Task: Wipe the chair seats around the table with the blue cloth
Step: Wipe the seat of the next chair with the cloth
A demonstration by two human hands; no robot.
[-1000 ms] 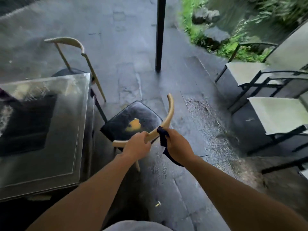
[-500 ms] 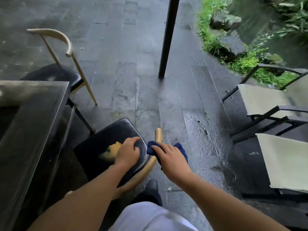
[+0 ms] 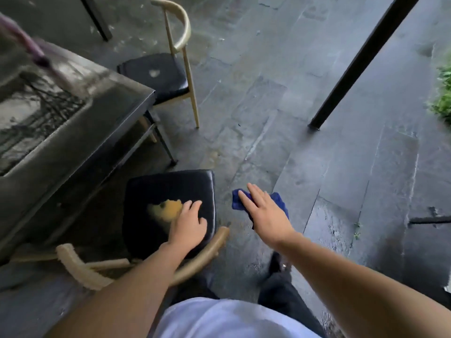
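Note:
The near chair has a black padded seat (image 3: 156,189) with a torn yellow patch (image 3: 168,208) and a curved wooden backrest (image 3: 202,257) close to my body. My left hand (image 3: 188,225) rests flat on the seat beside the patch, fingers spread. My right hand (image 3: 266,215) hovers over the floor just right of the seat and holds the blue cloth (image 3: 278,201) under its palm. Its fingers stretch over the cloth and the thumb is hidden. A second chair's black seat (image 3: 156,74) shows at the table's far corner.
A dark glossy table (image 3: 73,132) fills the left side, with one leg near the seat's far edge. A slanted black post (image 3: 361,62) meets the wet stone floor at the right. Green plants (image 3: 441,103) edge the far right. My legs stand behind the backrest.
My view has swung down and left over the chair. My left hand slid further onto the seat. My right hand left the backrest and carried the cloth out to the right.

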